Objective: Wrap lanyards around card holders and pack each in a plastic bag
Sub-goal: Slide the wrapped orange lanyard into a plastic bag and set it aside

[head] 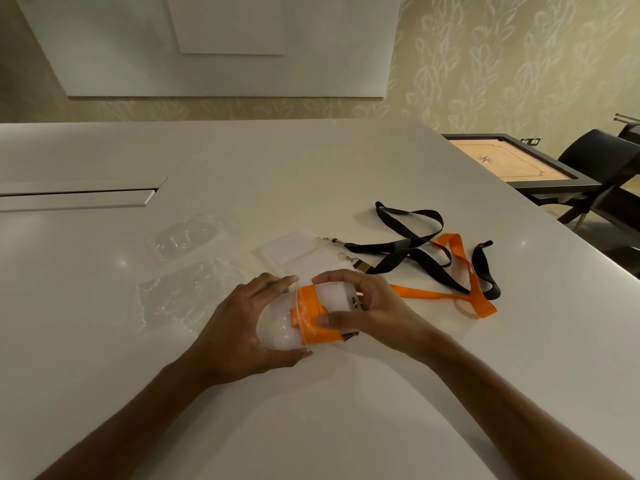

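White desk (pixel 311 427): both hands' fingers (pixel 273 284) grasp one wrapped holder (pixel 311 318), half bagged; loose lanyards (pixel 433 258), holders (pixel 298 251) and bags (pixel 187 237) wait at center.

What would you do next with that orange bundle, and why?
Probably push it the rest of the way in. The left hand holds a clear bag, and the right hand grips the card holder wrapped in an orange lanyard. It looks only partly inside, with the clip end still sticking out.
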The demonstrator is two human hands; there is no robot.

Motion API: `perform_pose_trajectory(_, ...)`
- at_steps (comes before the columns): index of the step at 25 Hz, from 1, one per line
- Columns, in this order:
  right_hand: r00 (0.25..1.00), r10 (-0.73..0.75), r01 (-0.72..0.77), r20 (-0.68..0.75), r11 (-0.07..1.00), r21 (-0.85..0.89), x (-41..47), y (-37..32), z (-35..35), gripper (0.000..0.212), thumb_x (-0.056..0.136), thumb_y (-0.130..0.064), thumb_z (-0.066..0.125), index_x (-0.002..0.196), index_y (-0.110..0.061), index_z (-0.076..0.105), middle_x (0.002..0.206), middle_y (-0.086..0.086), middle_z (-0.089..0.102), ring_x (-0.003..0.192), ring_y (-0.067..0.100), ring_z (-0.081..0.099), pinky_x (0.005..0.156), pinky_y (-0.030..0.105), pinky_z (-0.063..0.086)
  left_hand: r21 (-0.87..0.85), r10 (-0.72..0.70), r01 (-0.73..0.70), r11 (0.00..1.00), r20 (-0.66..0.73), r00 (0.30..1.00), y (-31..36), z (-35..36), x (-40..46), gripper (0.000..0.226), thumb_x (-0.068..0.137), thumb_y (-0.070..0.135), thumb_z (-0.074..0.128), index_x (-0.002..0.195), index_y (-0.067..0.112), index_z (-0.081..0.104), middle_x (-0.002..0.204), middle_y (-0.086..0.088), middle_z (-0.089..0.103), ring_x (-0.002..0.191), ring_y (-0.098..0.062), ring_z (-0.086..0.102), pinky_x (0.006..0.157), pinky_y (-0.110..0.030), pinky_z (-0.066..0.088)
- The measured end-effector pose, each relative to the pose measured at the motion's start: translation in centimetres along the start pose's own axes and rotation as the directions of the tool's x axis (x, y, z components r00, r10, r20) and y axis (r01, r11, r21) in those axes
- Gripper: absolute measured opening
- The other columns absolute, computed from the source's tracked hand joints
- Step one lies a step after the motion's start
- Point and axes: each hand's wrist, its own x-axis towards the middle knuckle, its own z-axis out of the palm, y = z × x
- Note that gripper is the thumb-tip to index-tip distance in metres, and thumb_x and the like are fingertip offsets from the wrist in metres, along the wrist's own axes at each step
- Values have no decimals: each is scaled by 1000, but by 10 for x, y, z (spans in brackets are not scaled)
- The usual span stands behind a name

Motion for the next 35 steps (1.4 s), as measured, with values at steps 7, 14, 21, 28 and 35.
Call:
perform_pose_trajectory(7,985,18,13,-172,984,178,1,3,19,50,81,-14,77,118,-37,52,117,6,61,95,21,66,62,22,56,62,91,-85,994,-98,991,10,5,1,93,63,81,58,133,23,41,121,1,60,104,-7,55,85,-27,51)
perform_pose_trajectory(14,977,-5,50,-211,978,204,0,4,40,46,88,-10,69,124,-30,48,97,3,69,77,15,70,61,23,56,131,62,-43,990,-144,988,19,10,3,96,63,79,58,133,14,48,122,-3,62,100,-7,54,80,-21,44)
perform_pose_trajectory(21,891,-186,140,-414,980,-141,-4,-4,18,20,87,-29,70,105,-22,65,94,-11,71,89,4,67,77,23,55,-13,-67,66,998,-254,965,19,6,5,95,59,77,63,131,17,48,119,6,57,97,-13,58,75,-23,52)
perform_pose_trajectory(28,938,-206,178,-280,976,-123,-6,-3,27,10,90,-18,67,94,-17,77,87,-10,74,82,6,69,73,26,56,-29,-50,44,999,-285,957,27,5,4,93,58,68,71,131,15,51,118,8,57,101,-9,57,80,-19,51)
perform_pose_trajectory(35,965,-200,161,-170,963,-218,-8,-6,31,20,93,-46,57,97,-35,73,121,-18,58,109,2,54,82,25,49,17,-53,61,998,-318,947,23,1,6,97,58,71,68,135,15,46,115,0,57,97,-15,58,70,-27,57)
